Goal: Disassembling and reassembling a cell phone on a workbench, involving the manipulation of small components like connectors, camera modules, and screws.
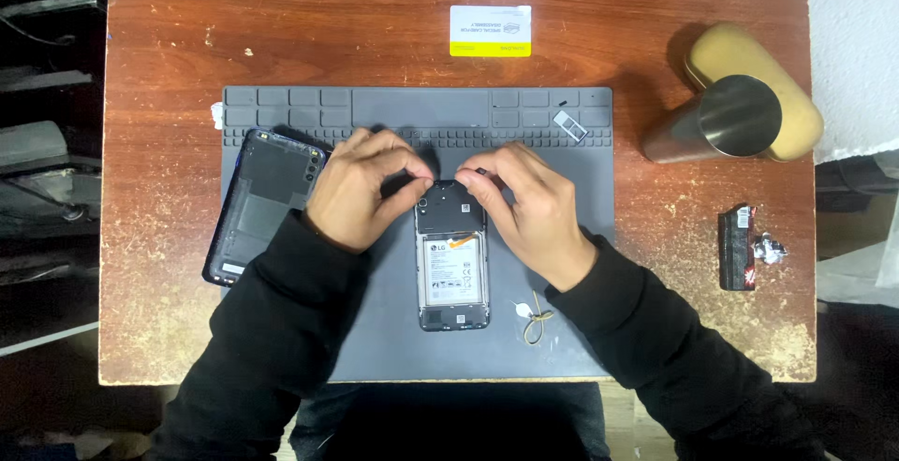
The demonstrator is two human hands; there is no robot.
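Hands in black sleeves are seen from above, meeting over an opened phone (452, 269) that lies face down near the middle of a grey work mat (562, 190). The mat is spread on a worn reddish wooden table (169, 68). The left hand (361, 190) is curled, its thumb and fingertips pinched together at the far left corner of the phone. The right hand (529, 208) is curled likewise, fingertips pressed at the far right corner; whether anything small is held between them cannot be told. The phone's battery (452, 274) is exposed, pale with an orange tab.

Just left of the left hand, the removed dark back cover (257, 199) rests half on the mat, inner side up. A small looped tool (536, 319) lies on the mat near the right wrist. At the mat's far right, a small tray part (569, 123) sits among moulded compartments. A white and yellow card (490, 30) lies beyond the mat. At the right, a metal cup (716, 124) stands against a tan case (768, 87), and a dark wrapped packet (740, 248) lies nearer.
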